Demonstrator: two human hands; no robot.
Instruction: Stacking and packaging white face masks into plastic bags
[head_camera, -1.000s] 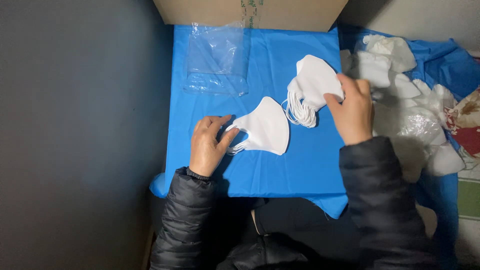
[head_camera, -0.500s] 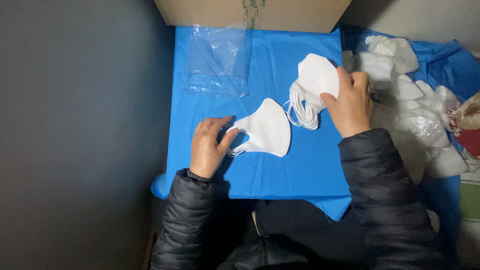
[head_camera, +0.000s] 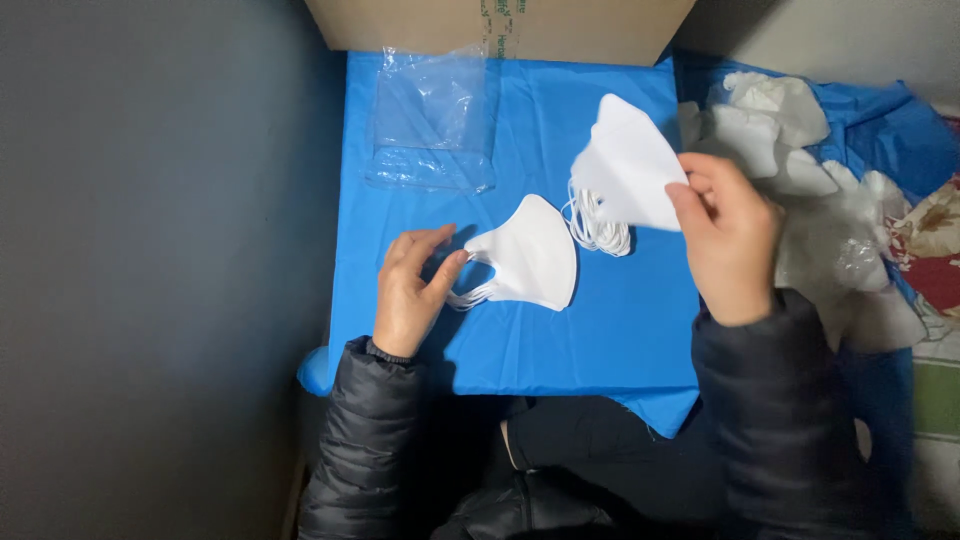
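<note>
Head view: a blue sheet (head_camera: 520, 330) covers the counter. At its far edge stands a brown cardboard box (head_camera: 500, 25) with a strip of printed tape down its front. Just in front of the box lies a stack of clear plastic bags (head_camera: 430, 130), flat and square, well apart from both hands. To the right, off the sheet's edge, a heap of white masks (head_camera: 790, 150) lies mixed with crumpled clear wrap (head_camera: 850, 260) on more blue cloth; a flowered fabric (head_camera: 930, 250) shows at the far right. Nothing stands between the hands and the masks they handle.

The left hand (head_camera: 410, 295) rests palm down on the sheet, wrist toward the body, fingers slightly spread; thumb and forefinger pinch the ear loops at the left end of a folded white mask (head_camera: 535, 255), which lies flat near the sheet's middle.

The right hand (head_camera: 730, 235) is raised above the sheet, back toward the camera, fingers closed on the right edge of a bundle (head_camera: 625, 165) of folded white masks, held tilted. Its loops (head_camera: 598, 225) hang down just beside the flat mask's top. Both arms wear black puffer sleeves (head_camera: 780, 420).
</note>
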